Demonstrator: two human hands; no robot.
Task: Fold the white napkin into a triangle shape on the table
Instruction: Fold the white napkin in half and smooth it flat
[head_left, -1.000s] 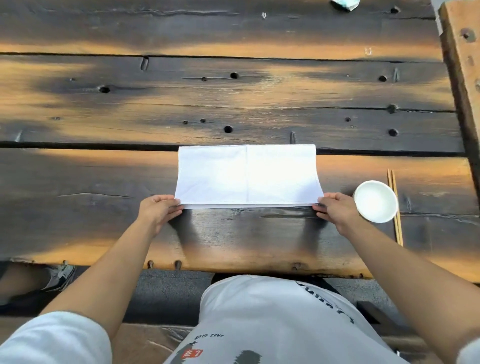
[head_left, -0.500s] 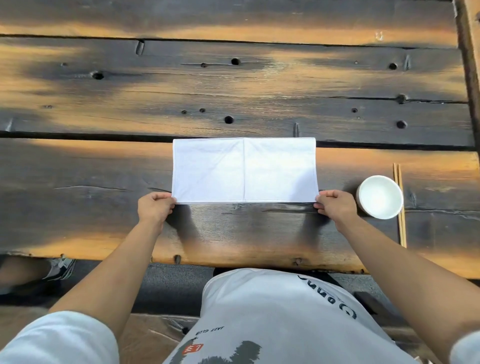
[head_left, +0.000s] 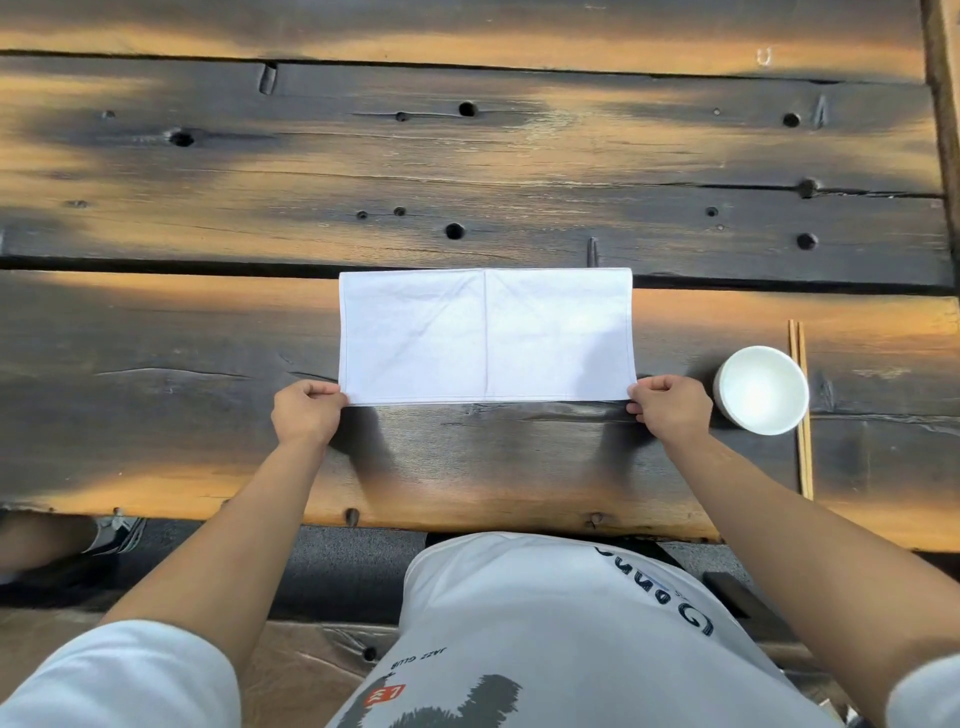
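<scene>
The white napkin (head_left: 485, 336) lies flat on the dark wooden table (head_left: 467, 171) as a wide rectangle, with a vertical crease down its middle and faint diagonal creases. My left hand (head_left: 306, 410) pinches its near left corner. My right hand (head_left: 670, 408) pinches its near right corner. Both near corners sit low against the table, and the far edge runs along a gap between planks.
A small white bowl (head_left: 761, 389) stands just right of my right hand. A pair of wooden chopsticks (head_left: 802, 410) lies lengthwise beside the bowl. The table's front edge is close to my body, and a shoe (head_left: 111, 535) shows on the floor at lower left.
The napkin's near edge, held slightly raised a second ago, has come down flat; both hands stayed at the near corners. The view shifted slightly.
</scene>
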